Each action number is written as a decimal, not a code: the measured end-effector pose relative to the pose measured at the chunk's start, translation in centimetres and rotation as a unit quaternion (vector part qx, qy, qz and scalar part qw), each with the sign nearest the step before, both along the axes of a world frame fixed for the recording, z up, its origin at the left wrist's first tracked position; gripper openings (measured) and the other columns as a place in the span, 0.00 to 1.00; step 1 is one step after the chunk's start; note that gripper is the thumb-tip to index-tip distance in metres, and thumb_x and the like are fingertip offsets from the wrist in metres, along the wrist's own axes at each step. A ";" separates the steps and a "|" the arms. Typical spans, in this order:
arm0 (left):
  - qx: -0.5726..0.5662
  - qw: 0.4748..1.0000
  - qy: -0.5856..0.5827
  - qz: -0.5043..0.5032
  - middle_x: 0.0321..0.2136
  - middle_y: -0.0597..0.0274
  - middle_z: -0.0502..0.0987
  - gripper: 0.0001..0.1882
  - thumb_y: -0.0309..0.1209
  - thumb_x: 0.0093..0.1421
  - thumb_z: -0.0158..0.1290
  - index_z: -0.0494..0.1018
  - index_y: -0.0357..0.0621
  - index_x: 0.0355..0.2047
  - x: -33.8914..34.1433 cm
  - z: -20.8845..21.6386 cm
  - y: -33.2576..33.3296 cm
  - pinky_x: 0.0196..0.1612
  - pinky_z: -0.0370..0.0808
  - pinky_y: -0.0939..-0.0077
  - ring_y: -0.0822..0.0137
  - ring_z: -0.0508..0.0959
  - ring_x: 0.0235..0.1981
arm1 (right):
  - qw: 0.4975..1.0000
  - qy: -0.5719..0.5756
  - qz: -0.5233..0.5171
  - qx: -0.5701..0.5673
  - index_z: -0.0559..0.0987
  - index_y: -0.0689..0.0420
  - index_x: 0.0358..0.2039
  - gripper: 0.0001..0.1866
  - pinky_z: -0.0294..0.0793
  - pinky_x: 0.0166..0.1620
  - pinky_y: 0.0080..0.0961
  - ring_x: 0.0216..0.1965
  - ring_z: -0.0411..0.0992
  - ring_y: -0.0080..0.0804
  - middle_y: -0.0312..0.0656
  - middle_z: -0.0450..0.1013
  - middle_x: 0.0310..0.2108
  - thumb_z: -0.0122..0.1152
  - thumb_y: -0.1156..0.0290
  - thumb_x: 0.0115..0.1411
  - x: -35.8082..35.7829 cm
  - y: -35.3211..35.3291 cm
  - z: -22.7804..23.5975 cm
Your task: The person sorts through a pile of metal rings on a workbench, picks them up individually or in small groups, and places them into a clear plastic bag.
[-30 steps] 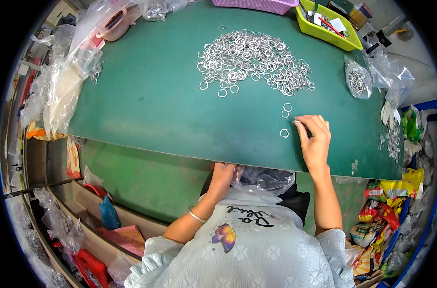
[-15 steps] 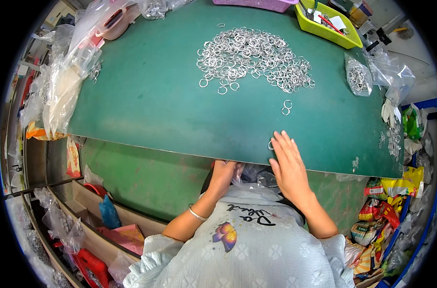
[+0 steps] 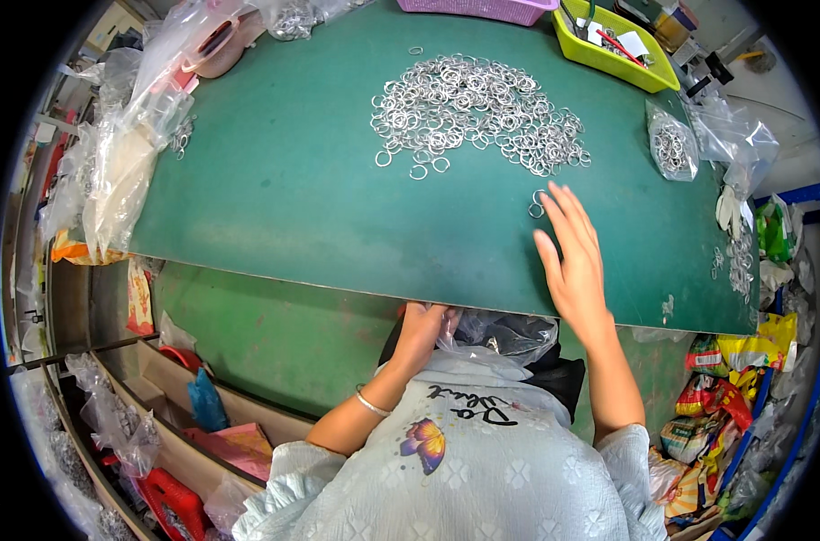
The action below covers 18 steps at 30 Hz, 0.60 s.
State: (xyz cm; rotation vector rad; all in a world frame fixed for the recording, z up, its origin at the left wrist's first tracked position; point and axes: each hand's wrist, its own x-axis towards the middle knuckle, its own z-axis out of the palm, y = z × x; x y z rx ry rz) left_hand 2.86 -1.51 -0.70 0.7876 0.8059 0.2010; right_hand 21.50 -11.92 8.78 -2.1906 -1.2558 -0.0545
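My right hand [image 3: 574, 261] reaches over the green tabletop with its fingers stretched out and apart. Its fingertips are beside a pair of silver metal rings [image 3: 536, 209]. Farther off lies a large heap of similar rings [image 3: 468, 99], with a few loose ones at its near side. At the table's front edge, my left hand [image 3: 423, 330] has its fingers closed on a clear plastic bag [image 3: 509, 337] above my lap. The table edge hides part of those fingers and of the bag.
A yellow-green basket [image 3: 617, 56] with tools and a purple basket [image 3: 482, 7] stand at the far edge. A bag of rings [image 3: 672, 144] lies at the right, near loose rings [image 3: 740, 261]. Plastic bags [image 3: 126, 171] cover the left end. Open drawers [image 3: 220, 424] sit lower left.
My right hand has moved forward and slightly right, from the table's front edge to the pair of rings. The ring by its fingers earlier is gone from the tabletop. More of the bag shows.
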 end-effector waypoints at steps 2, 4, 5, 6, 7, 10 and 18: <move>0.003 1.000 0.010 -0.010 0.20 0.68 0.65 0.08 0.33 0.65 0.49 0.66 0.42 0.32 0.3 0.0 0.0 0.21 0.62 0.80 0.74 0.65 0.19 | 0.999 -0.015 0.001 -0.037 0.69 0.64 0.55 0.23 0.55 0.63 0.44 0.64 0.56 0.49 0.53 0.61 0.60 0.54 0.67 0.62 1.1 0.9 -1.6; 0.001 1.000 0.005 0.002 0.20 0.68 0.65 0.08 0.33 0.65 0.49 0.66 0.42 0.32 0.3 0.2 -0.1 0.21 0.62 0.80 0.75 0.65 0.19 | 0.996 -0.055 0.012 -0.076 0.68 0.65 0.56 0.24 0.53 0.64 0.45 0.64 0.55 0.49 0.53 0.60 0.61 0.53 0.66 0.63 1.3 1.2 -3.3; -0.001 1.000 0.004 0.011 0.20 0.68 0.65 0.08 0.33 0.65 0.49 0.66 0.42 0.32 0.4 0.2 -0.1 0.21 0.62 0.80 0.75 0.65 0.19 | 0.996 -0.016 0.036 -0.081 0.66 0.66 0.57 0.27 0.51 0.65 0.46 0.65 0.53 0.51 0.54 0.58 0.62 0.55 0.65 0.61 0.7 0.8 -3.1; -0.003 1.000 0.007 0.015 0.20 0.68 0.65 0.08 0.33 0.65 0.49 0.66 0.42 0.32 0.2 0.1 -0.1 0.21 0.62 0.80 0.75 0.66 0.19 | 0.994 -0.008 0.057 -0.092 0.66 0.67 0.57 0.28 0.51 0.65 0.46 0.65 0.53 0.51 0.54 0.58 0.62 0.56 0.65 0.60 -0.5 0.2 -2.9; -0.005 1.000 0.009 0.017 0.20 0.68 0.66 0.08 0.33 0.65 0.49 0.66 0.42 0.32 0.0 -0.2 -0.1 0.21 0.63 0.80 0.75 0.66 0.19 | 0.992 0.000 0.077 -0.103 0.65 0.67 0.57 0.29 0.51 0.65 0.46 0.65 0.53 0.51 0.54 0.57 0.62 0.58 0.65 0.59 -1.7 -0.5 -2.6; -0.019 1.000 0.013 0.016 0.21 0.68 0.67 0.06 0.31 0.65 0.49 0.66 0.43 0.35 0.0 -0.4 -0.2 0.21 0.63 0.81 0.76 0.67 0.19 | 0.980 0.028 0.136 -0.145 0.64 0.67 0.58 0.33 0.52 0.65 0.47 0.66 0.52 0.50 0.53 0.56 0.63 0.62 0.66 0.55 -5.9 -2.8 -1.5; -0.023 0.999 0.017 0.025 0.21 0.68 0.67 0.07 0.31 0.64 0.51 0.66 0.42 0.34 0.1 0.3 -0.4 0.20 0.63 0.81 0.75 0.67 0.19 | 0.971 0.025 0.235 -0.017 0.71 0.60 0.54 0.28 0.53 0.64 0.48 0.65 0.55 0.49 0.52 0.59 0.62 0.64 0.67 0.52 -5.2 -4.5 -2.9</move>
